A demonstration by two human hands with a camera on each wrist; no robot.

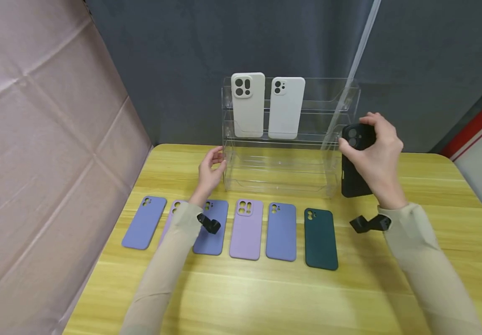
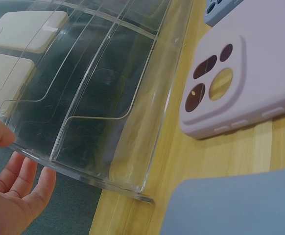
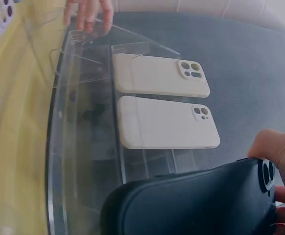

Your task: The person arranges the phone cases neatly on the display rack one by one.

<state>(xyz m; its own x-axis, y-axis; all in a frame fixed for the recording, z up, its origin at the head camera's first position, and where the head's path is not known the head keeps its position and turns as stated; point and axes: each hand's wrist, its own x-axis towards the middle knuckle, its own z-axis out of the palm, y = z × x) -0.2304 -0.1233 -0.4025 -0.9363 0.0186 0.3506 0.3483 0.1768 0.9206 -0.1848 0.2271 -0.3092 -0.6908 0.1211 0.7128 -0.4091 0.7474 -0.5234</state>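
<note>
Left hand [image 1: 210,174] gripping the side edge of a transparent rack [image 1: 280,163], right hand [image 1: 377,156] grasping a black phone case [image 1: 351,176] just beside its right end, green case [image 1: 321,239] in head view only, bench [image 1: 450,223] extending rightward.

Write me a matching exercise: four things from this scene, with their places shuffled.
Things:
1. Black phone case
2. Dark green phone case
3. Two white phone cases
4. Left hand

Places:
A. At the left side of the clear rack
B. In the right hand
C. Right end of the row on the table
D. Standing in the rack

Pairs: 1-B, 2-C, 3-D, 4-A
</note>
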